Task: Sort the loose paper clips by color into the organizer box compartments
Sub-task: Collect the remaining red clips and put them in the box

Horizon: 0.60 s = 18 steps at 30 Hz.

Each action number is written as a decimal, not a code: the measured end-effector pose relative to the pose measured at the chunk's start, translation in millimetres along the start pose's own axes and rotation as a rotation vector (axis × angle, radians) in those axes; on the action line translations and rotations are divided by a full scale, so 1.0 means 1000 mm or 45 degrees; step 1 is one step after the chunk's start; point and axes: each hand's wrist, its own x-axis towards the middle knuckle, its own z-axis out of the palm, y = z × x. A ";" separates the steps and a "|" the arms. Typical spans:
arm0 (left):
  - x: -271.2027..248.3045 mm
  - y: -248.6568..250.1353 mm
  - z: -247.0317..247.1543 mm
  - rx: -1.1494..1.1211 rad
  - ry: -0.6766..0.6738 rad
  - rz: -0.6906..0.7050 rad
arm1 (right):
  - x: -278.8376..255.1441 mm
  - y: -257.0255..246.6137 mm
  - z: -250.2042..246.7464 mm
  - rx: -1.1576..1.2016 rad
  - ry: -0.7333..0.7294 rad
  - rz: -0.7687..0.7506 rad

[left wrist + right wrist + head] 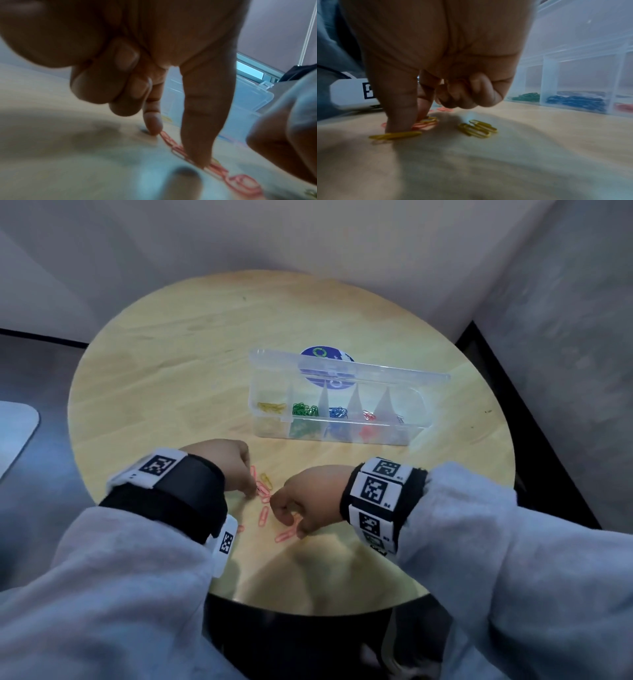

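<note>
Surface: round pale wooden tabletop (191, 344), fills the middle of the head view; grain and soft shadows under both arms.
Room: plain grey-white walls (308, 231) across the top of the frame, meeting in a corner at upper right; dark floor (30, 364) at left edge, with a pale rounded object cut off at the far left.
Organizer: clear plastic compartment box (342, 436), lid open and standing behind it, right of centre on the table; from left to right holds yellow, green, blue and red clips, one colour per compartment. Round blue-and-green label seen through the lid.
Loose clips: scattered pink paper clips (263, 515) at lower centre of the head view, between the two hands; one yellow paper clip (266, 479) just above them.
Left hand (226, 463): lower centre-left; index finger and thumb extended down, tips touching the table among the pink clips, other fingers curled into the palm; nothing clearly gripped.
Right hand (308, 501): lower centre-right; thumb and forefinger reach down onto clips, remaining fingers curled round a few reddish clips in the palm.
Sleeves: grey, with black wristbands bearing square black-and-white markers.
</note>
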 end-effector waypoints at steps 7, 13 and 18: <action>-0.004 0.011 -0.001 0.122 0.010 0.024 | -0.003 0.017 0.003 0.061 0.133 0.058; -0.006 0.020 -0.004 0.157 0.008 -0.009 | -0.009 0.024 0.001 0.147 0.200 0.099; -0.006 0.024 -0.001 0.173 -0.011 -0.024 | -0.015 0.030 0.000 0.169 0.223 0.157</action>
